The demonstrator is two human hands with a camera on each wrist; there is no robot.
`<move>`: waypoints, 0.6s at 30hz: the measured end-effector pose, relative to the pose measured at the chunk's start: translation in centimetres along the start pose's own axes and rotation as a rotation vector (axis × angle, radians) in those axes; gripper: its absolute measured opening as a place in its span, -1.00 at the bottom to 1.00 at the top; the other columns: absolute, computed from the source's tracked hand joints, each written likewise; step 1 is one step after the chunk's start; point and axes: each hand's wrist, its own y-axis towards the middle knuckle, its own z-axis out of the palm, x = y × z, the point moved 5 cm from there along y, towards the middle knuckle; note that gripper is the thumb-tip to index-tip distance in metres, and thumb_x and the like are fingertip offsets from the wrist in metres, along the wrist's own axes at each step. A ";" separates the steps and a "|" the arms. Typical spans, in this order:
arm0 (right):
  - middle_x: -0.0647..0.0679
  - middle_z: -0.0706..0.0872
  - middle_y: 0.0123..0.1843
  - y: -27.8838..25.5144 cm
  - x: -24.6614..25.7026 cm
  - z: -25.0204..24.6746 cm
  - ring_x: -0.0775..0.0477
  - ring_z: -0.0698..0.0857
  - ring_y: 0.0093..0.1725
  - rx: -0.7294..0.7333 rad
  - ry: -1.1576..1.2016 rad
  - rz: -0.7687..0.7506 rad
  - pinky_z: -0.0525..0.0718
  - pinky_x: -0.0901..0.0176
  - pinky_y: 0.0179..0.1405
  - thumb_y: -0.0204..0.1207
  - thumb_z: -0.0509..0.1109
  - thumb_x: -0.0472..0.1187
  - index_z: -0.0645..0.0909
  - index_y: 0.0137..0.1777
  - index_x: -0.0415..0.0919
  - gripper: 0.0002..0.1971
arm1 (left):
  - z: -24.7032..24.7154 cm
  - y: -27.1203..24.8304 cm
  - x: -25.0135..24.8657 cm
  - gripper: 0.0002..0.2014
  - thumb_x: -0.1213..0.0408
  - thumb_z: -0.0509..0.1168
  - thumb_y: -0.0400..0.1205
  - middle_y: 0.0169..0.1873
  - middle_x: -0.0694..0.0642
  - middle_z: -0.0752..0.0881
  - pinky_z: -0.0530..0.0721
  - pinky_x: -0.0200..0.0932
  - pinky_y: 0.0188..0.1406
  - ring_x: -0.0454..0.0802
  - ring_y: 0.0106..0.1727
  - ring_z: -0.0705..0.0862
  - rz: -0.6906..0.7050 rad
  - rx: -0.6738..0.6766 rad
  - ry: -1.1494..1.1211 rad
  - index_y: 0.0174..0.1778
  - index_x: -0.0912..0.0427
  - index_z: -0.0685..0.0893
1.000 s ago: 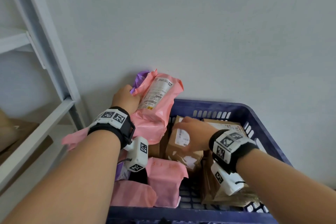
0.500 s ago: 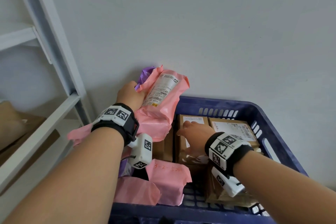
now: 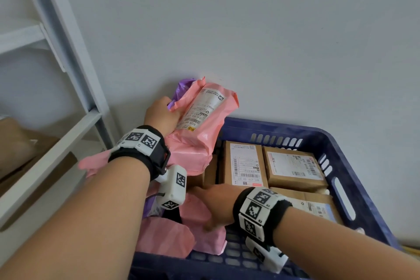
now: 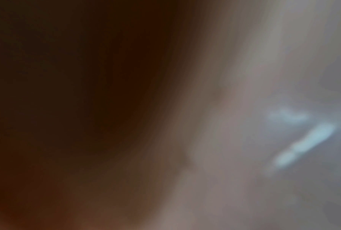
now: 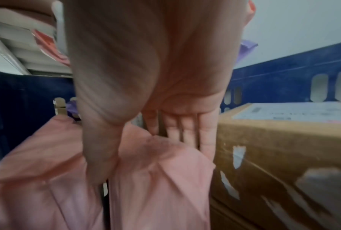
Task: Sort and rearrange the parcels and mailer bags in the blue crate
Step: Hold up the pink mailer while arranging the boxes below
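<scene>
The blue crate (image 3: pixel 295 130) holds brown parcels and pink mailer bags. My left hand (image 3: pixel 167 110) grips a labelled pink mailer bag (image 3: pixel 200 134) standing upright at the crate's back left corner, with a purple bag (image 3: pixel 181 88) behind it. My right hand (image 3: pixel 202 207) lies with straight fingers on a flat pink mailer bag (image 3: pixel 204 238) at the crate's front middle. In the right wrist view the right hand (image 5: pixel 142 155) has its fingers over the pink bag's (image 5: pixel 155 194) far edge, beside a cardboard parcel (image 5: pixel 273 140). The left wrist view is a dark blur.
Two labelled cardboard parcels (image 3: pixel 244 163) (image 3: pixel 293 166) stand along the crate's back wall, and a third (image 3: pixel 318 207) lies under my right forearm. Another pink bag (image 3: pixel 163 238) lies at the front left. A white shelf frame (image 3: pixel 75 134) stands left of the crate.
My right hand left the cardboard parcel at the back and moved down and left onto the flat pink bag. My left hand kept hold of the upright pink bag.
</scene>
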 end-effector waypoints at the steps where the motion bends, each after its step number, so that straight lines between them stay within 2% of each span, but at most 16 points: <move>1: -0.26 0.70 0.17 0.0 -0.1 0.1 -0.37 0.71 0.07 -0.009 0.004 0.013 0.71 -0.11 0.01 0.36 0.55 0.05 0.16 0.57 -0.07 -0.14 | 0.0 0.0 0.0 -0.67 0.01 0.24 0.69 -0.39 0.02 0.50 0.29 -0.14 -0.47 0.11 -0.25 0.51 -0.007 0.001 -0.002 -0.24 0.19 0.47; 4: -0.26 0.71 0.15 -0.1 -0.6 0.1 -0.38 0.71 0.08 -0.018 0.030 0.029 0.66 -0.10 -0.02 0.38 0.54 0.02 0.17 0.55 -0.07 -0.18 | -0.1 -0.2 -0.2 -0.65 0.00 0.22 0.70 -0.40 0.00 0.50 0.30 -0.15 -0.47 0.11 -0.25 0.52 -0.021 0.014 0.007 -0.29 0.16 0.43; 8: -0.28 0.70 0.19 0.1 -1.1 -0.3 -0.36 0.70 0.13 -0.013 0.055 0.001 0.69 -0.13 0.05 0.38 0.53 0.05 0.20 0.56 -0.08 -0.18 | -0.5 -0.5 -0.7 -0.65 0.04 0.21 0.71 -0.42 -0.01 0.47 0.31 -0.10 -0.40 0.11 -0.25 0.50 -0.026 0.027 0.004 -0.36 0.11 0.39; 11: -0.21 0.69 0.25 0.0 -1.4 -0.7 -0.30 0.67 0.21 -0.014 0.075 -0.024 0.67 -0.08 0.15 0.40 0.51 0.10 0.33 0.54 -0.08 -0.26 | -1.0 -0.8 -1.4 -0.74 0.10 0.21 0.71 -0.37 0.01 0.52 0.33 -0.15 -0.44 0.10 -0.22 0.53 -0.017 0.034 0.008 -0.18 0.22 0.52; 13: -0.16 0.69 0.26 -0.2 -1.6 -1.0 -0.25 0.65 0.22 -0.009 0.106 -0.039 0.64 -0.03 0.17 0.41 0.51 0.10 0.39 0.52 -0.07 -0.29 | -1.5 -0.9 -1.7 -0.82 0.20 0.23 0.69 -0.24 0.08 0.58 0.38 -0.12 -0.31 0.10 -0.16 0.54 -0.017 0.016 0.025 -0.05 0.26 0.58; 15: -0.16 0.70 0.22 -0.4 -1.7 -1.4 -0.25 0.66 0.18 -0.018 0.110 -0.069 0.66 -0.02 0.12 0.42 0.52 0.01 0.35 0.55 -0.06 -0.29 | -2.3 -0.8 -1.5 -0.87 0.24 0.29 0.65 -0.09 0.14 0.61 0.40 -0.14 -0.18 0.09 -0.11 0.54 -0.035 -0.039 0.024 -0.02 0.23 0.57; 18: -0.18 0.66 0.23 -1.0 -1.2 -1.7 -0.27 0.67 0.12 -0.064 0.056 -0.147 0.65 -0.03 0.01 0.44 0.45 -0.21 0.20 0.62 0.07 -0.23 | -2.9 -0.9 -1.0 -0.80 0.26 0.36 0.59 0.05 0.14 0.62 0.45 -0.13 -0.12 0.07 -0.05 0.56 -0.048 -0.091 0.045 0.07 0.18 0.51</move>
